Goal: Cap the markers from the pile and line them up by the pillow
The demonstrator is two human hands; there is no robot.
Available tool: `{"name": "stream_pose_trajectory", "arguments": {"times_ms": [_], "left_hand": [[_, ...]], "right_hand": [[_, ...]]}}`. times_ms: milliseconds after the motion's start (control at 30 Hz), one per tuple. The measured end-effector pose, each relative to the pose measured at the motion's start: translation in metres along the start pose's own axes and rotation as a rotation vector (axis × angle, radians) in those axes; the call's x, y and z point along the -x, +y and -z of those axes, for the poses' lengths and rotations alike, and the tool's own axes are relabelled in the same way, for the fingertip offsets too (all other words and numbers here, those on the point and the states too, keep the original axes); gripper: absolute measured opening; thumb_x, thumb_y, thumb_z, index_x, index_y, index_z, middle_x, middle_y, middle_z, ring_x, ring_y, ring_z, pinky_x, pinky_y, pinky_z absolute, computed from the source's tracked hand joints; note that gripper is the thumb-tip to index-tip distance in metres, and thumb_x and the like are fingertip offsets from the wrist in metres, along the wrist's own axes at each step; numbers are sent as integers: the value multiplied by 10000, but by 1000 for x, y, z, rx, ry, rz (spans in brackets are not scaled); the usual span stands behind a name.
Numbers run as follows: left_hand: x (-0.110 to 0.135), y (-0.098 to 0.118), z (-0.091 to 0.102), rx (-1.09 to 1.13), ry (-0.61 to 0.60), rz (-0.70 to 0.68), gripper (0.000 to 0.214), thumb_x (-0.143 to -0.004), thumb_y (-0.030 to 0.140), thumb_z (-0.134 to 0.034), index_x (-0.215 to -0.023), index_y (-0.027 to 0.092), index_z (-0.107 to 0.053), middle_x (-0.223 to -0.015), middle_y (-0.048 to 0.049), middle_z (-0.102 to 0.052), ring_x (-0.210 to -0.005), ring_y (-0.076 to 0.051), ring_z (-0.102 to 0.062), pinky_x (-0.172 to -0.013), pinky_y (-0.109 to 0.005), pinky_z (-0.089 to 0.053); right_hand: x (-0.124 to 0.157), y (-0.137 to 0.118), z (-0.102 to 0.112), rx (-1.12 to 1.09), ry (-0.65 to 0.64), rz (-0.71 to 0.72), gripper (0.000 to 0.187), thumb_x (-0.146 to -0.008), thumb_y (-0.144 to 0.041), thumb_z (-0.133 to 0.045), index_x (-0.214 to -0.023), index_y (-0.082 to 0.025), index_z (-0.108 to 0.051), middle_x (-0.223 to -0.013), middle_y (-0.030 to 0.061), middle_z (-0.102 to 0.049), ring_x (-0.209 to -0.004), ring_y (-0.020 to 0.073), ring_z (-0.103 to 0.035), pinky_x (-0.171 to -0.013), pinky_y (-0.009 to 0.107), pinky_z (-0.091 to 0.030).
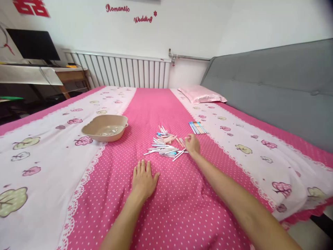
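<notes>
A loose pile of pens (163, 146), white, pink and blue, lies crisscrossed on the pink dotted bedspread (166, 208). At the pile's right edge is my right hand (192, 144), its fingers closed in a pinch around the end of a pinkish pen (181, 141); the fingers partly hide it. My left hand (142, 180) rests flat on the bedspread just in front of the pile, fingers spread, holding nothing. Beyond my right hand, several pens (198, 127) lie side by side in a neat row, blue ones at the left and orange-toned ones toward the middle.
Left of the pile stands a beige plastic basin (104, 139) with small whitish bits inside. A pink pillow (201, 94) lies at the far right, by the grey headboard (273, 76). A white radiator (122, 71) runs along the wall. A desk with a monitor (33, 45) is far left.
</notes>
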State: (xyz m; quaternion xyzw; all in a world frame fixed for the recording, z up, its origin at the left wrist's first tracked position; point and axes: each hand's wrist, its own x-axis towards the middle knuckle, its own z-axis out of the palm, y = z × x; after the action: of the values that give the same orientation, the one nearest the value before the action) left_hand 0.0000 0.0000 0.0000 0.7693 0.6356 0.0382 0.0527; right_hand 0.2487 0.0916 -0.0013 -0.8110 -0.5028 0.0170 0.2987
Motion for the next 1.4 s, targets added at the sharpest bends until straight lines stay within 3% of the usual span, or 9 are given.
{"name": "stream_pose_trajectory", "arguments": {"times_ms": [200,300,433,667,1000,1200,1400], "left_hand": [[3,-3,3,-32,-82,-37,688,-857,518,-284,-1389,84,-295,-1452,-177,-239,-1354,-315,-188,-1074,-459,-207],[4,-1,5,-42,-86,-29,676,-856,505,-299,-1388,86,-301,-1450,-177,-245,-1353,-314,-193,-1071,-456,-214],[5,1,6,-44,-96,-34,670,-857,499,-303,-1385,87,-307,-1448,-178,-250,-1351,-315,-198,-1076,-456,-205],[5,2,9,-24,-124,-35,678,-859,494,-307,-1393,77,-286,-1454,-187,-226,-1355,-323,-177,-1086,-464,-178],[4,0,6,-23,-98,-48,681,-862,507,-303,-1386,72,-301,-1446,-197,-249,-1352,-329,-185,-1086,-455,-178],[2,-3,5,-38,-84,-60,685,-860,518,-304,-1389,83,-297,-1446,-193,-256,-1348,-326,-201,-1082,-448,-186],[1,-5,3,-38,-74,-66,688,-857,523,-317,-1386,83,-304,-1442,-196,-266,-1347,-327,-203,-1082,-446,-182]], "right_hand": [[-23,-69,-22,37,-190,362,405,-849,-302,-455,-1240,-198,-475,-1222,74,-560,-1119,204,-485,-924,300,-344],[-29,-91,-37,88,-287,414,418,-842,-318,-479,-1248,-220,-476,-1197,87,-578,-1114,228,-495,-909,334,-362],[-31,-104,-55,164,-363,367,466,-819,-407,-508,-1225,-179,-511,-1171,153,-581,-1108,295,-496,-900,430,-368],[-26,-106,-65,246,-376,284,335,-850,-186,-389,-1098,-134,-608,-1134,195,-580,-1117,322,-481,-881,503,-368],[31,-110,-50,127,-269,501,267,-889,-212,-385,-1018,-163,-614,-1026,105,-631,-992,213,-543,-829,296,-389],[53,-97,-27,38,-218,605,230,-870,-205,-454,-1025,-189,-622,-1012,56,-641,-1011,175,-520,-901,264,-338],[68,-69,-4,15,-200,611,198,-808,-220,-568,-971,-193,-678,-1001,59,-637,-1052,198,-483,-922,282,-328]]}}
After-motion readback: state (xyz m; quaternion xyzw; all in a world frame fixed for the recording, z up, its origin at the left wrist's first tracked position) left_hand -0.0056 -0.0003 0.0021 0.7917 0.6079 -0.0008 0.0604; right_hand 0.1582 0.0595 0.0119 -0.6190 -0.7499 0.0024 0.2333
